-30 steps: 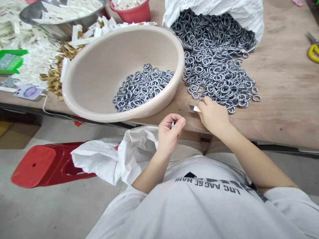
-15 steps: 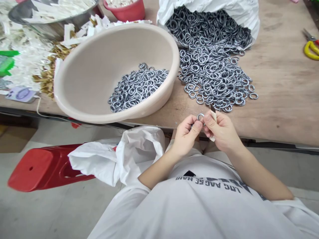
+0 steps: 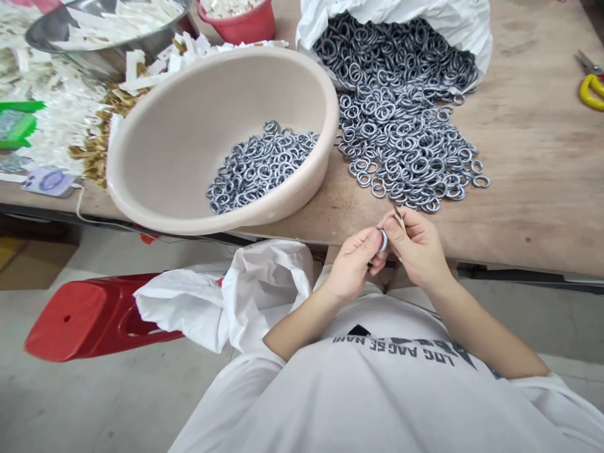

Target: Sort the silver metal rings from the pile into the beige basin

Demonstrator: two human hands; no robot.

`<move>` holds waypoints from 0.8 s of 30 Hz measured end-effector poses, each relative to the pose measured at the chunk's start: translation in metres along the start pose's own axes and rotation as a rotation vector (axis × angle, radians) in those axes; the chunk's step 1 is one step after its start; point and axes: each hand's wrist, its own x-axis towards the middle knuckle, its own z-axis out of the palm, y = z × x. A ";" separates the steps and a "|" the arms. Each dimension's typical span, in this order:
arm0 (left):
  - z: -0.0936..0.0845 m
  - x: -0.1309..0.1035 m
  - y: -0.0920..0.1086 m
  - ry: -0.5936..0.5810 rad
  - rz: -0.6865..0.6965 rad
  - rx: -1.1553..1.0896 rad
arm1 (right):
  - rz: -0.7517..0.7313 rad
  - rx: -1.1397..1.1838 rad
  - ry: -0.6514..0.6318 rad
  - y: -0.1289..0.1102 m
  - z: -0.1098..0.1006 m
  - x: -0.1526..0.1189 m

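My left hand (image 3: 352, 264) pinches a grey ring (image 3: 384, 240) between thumb and fingers, just past the table's front edge. In my right hand (image 3: 422, 251) is a small knife (image 3: 399, 219), its dark narrow blade pointing up and away from me and its pale handle mostly hidden by the fingers. The right fingertips meet the left hand close to the ring. Beyond my hands spreads a pile of grey rings (image 3: 410, 151), spilling from a white sack (image 3: 425, 9). To the left, a beige basin (image 3: 174, 132) holds more such rings.
Yellow-handled scissors (image 3: 589, 91) lie at the right. A metal bowl (image 3: 101, 58) and a red bowl (image 3: 250, 24) of white pieces stand at the back left. A white bag (image 3: 264, 289) hangs below the table edge, near a red stool (image 3: 75, 321).
The ring has turned from lying flat-on to nearly edge-on and moved slightly lower. The knife has tilted, with its blade farther left. Both hands stay close together.
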 end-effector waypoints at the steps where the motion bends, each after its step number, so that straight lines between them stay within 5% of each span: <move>1: 0.001 0.000 0.001 -0.007 -0.014 -0.024 | -0.045 -0.084 0.021 0.000 -0.003 0.000; 7: 0.002 -0.001 0.006 0.044 -0.022 -0.083 | -0.363 -0.698 -0.053 -0.009 -0.016 -0.012; 16: -0.004 -0.003 0.004 0.020 -0.037 -0.050 | -0.261 -0.802 -0.137 -0.008 -0.016 -0.012; 21: -0.005 -0.012 0.009 -0.175 -0.039 0.011 | -0.119 -0.841 -0.012 -0.007 -0.028 0.009; 24: -0.006 -0.012 0.016 -0.104 -0.006 0.001 | -0.121 -1.069 0.021 -0.014 -0.023 0.030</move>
